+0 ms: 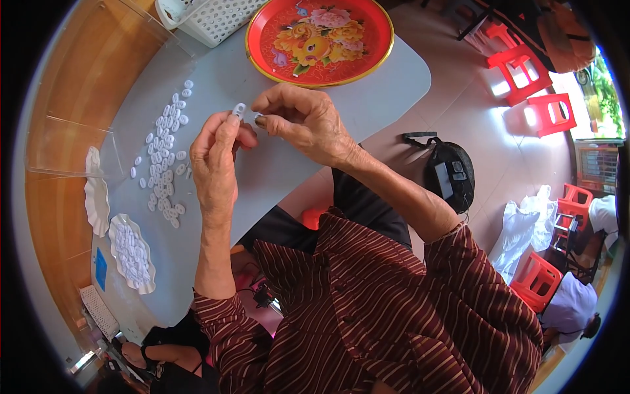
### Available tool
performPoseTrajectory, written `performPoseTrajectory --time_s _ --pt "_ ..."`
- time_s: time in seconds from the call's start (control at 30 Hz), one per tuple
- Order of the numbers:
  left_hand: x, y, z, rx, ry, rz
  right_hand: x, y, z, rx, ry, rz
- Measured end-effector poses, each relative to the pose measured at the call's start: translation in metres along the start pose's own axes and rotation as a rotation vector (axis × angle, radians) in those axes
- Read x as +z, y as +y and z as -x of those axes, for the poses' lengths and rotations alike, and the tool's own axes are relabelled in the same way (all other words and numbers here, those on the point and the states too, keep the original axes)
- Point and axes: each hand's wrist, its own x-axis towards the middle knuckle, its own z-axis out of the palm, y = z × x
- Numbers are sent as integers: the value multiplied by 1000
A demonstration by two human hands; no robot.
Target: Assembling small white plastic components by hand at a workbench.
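My left hand (220, 148) pinches a small white oval plastic piece with two holes (239, 110) upright between thumb and fingers. Close beside it, my right hand (302, 121) is closed, thumb against forefinger, on a tiny white piece (258, 117) mostly hidden by the fingertips. Whether the two pieces touch is hard to make out. Left of my hands, a loose spread of similar white oval pieces (164, 157) lies on the grey table (223, 72). Nearer the left edge, a white wavy-rimmed dish (151, 272) holds many small white parts.
A red flowered tray (371, 56) and a white perforated basket (220, 23) sit at the far side. Another wavy dish (96, 197) and a clear plastic panel (72, 98) are leftmost. A person's arm (174, 354) shows lower left. Red stools (518, 72) and a black bag (453, 174) stand rightward.
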Motion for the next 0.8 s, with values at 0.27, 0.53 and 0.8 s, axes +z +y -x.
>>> performPoseTrajectory --time_s 0.27,0.53,0.8 --pt "2 -1 -1 30 10 12 1 1 -1 -15 3 -15" --pt "1 -2 -1 76 33 -182 1 -3 0 -13 -1 -17" --pt "-2 -6 -3 109 -32 -270 1 1 0 -20 -6 -66"
